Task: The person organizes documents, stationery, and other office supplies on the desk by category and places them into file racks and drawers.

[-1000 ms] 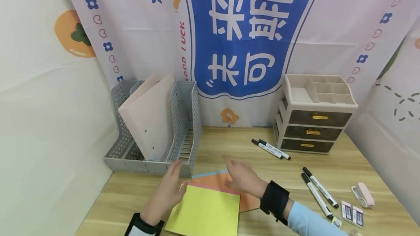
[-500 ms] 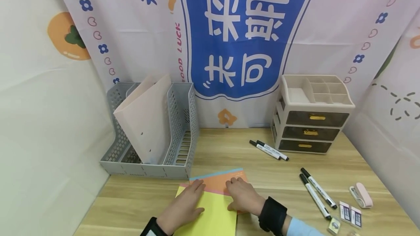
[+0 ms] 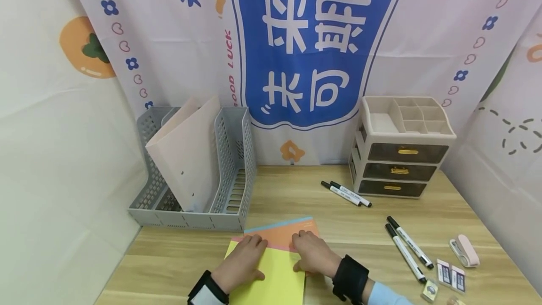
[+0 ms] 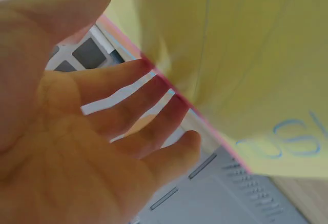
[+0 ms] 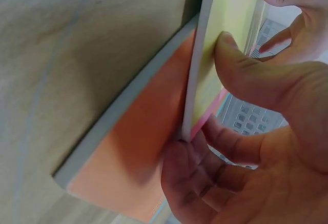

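Observation:
In the head view a yellow notebook (image 3: 281, 279) with a pink far edge overlaps an orange notebook (image 3: 281, 234) with a blue edge. My left hand (image 3: 241, 263) holds the yellow one at its far left edge, thumb on the cover. The left wrist view shows these fingertips right at the pink edge; blue handwriting (image 4: 302, 137) marks the cover. My right hand (image 3: 315, 254) grips the far right corner. In the right wrist view its thumb lies on the yellow cover and its curled fingers meet the edge, over the orange notebook (image 5: 138, 147).
A grey file rack (image 3: 199, 220) holding a pale folder (image 3: 190, 159) stands at the left. Drawer organizer (image 3: 402, 154) at the back right. Marker pens (image 3: 345, 193), more markers (image 3: 408, 248), a pink stapler-like item (image 3: 465, 251) and small packs (image 3: 450, 275) lie on the right.
Both hands came down from above the notebooks onto the far edge of the yellow one. Over the last half second they barely moved, and the left fingers curled slightly more.

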The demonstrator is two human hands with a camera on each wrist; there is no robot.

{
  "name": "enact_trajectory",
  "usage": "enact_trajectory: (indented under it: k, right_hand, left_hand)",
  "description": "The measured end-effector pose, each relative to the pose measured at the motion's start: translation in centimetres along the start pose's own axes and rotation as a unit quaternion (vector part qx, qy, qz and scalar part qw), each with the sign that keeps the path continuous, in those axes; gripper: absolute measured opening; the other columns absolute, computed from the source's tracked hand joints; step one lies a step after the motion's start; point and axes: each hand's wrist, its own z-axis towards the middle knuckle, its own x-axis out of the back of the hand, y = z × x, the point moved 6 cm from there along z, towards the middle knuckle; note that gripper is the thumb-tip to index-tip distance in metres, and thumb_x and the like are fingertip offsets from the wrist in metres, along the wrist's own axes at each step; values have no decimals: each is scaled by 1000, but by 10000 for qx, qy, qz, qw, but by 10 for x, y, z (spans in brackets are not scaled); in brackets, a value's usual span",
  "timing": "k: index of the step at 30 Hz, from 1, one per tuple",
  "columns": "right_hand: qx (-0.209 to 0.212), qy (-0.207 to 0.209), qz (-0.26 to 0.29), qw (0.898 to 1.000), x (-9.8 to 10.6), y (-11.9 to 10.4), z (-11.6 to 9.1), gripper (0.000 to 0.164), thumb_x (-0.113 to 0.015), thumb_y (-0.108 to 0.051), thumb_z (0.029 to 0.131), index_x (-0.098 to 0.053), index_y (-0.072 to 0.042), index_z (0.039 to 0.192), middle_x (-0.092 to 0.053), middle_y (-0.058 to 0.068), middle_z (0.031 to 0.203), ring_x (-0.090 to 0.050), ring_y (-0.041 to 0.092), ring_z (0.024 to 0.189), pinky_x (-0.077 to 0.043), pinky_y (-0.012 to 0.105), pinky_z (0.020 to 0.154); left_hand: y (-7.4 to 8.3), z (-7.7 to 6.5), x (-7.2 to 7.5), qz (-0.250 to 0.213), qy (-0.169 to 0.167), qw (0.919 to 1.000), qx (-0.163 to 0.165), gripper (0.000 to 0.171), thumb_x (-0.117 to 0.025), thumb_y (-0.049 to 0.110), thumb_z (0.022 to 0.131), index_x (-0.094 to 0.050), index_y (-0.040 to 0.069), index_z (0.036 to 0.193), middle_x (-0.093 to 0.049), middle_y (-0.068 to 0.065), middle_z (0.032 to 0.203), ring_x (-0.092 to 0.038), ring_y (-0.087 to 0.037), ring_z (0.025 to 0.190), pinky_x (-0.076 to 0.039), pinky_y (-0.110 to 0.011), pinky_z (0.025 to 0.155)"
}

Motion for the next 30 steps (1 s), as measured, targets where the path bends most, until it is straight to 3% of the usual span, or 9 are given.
enact_trajectory:
  k: [5,8,13,16,19,22,26,30]
  right_hand:
    - [-85,-167,301,9994,-3,2,3,48,-92,-30,67,-63,-9,98,-58,0,86,-53,15,78,-46,29,67]
    - [-71,-262,606,9978,-4,3,2,48,-92,-28,67,-62,-10,100,-63,0,89,-58,14,80,-50,28,72]
    - [192,-281,1141,9929,0,5,-3,46,-90,-23,71,-59,-12,103,-65,-3,89,-56,8,75,-48,24,68]
    - [428,-288,1699,9841,1,6,-3,39,-87,-18,75,-58,-13,100,-61,-5,83,-48,5,69,-42,22,64]
    - [600,-359,2434,9674,3,7,-4,25,-83,-14,79,-62,-10,91,-55,-6,73,-43,5,62,-37,20,60]
    - [585,-549,3238,9427,8,8,-4,11,-78,-10,84,-67,-6,83,-51,-6,67,-41,6,58,-34,19,58]
    - [515,-832,4180,9031,19,6,-7,9,-72,-6,89,-71,1,84,-59,-4,66,-44,8,57,-38,20,56]
    - [484,-896,4576,8833,30,5,-11,13,-71,-8,90,-71,5,87,-62,-4,66,-45,6,55,-40,22,56]
  left_hand:
    - [-2,3,-2,-109,109,9999,61,69,-93,36,60,-63,7,115,-55,-2,101,-50,-17,89,-49,-32,84]
    - [-2,3,-4,-71,188,9998,53,69,-92,38,59,-63,8,115,-56,-1,101,-52,-17,89,-50,-33,85]
    - [-1,4,-1,279,518,9982,-83,53,-88,33,69,-63,10,110,-63,-2,99,-57,-18,89,-51,-32,85]
    - [-4,6,4,360,744,9965,-137,41,-84,28,74,-66,10,106,-65,-2,95,-58,-17,84,-51,-29,79]
    - [-8,6,12,125,810,9966,-94,35,-83,24,76,-69,10,104,-64,-1,94,-58,-16,84,-51,-27,75]
    - [-11,3,23,-243,998,9947,-49,30,-84,18,76,-70,9,101,-62,1,89,-58,-15,83,-52,-26,72]
    - [-15,-3,43,-592,1272,9900,-112,25,-84,16,75,-71,9,95,-60,3,84,-58,-12,79,-50,-22,66]
    - [-16,-7,58,-900,1094,9892,-368,18,-80,17,80,-68,10,92,-61,3,85,-56,-8,78,-49,-22,66]
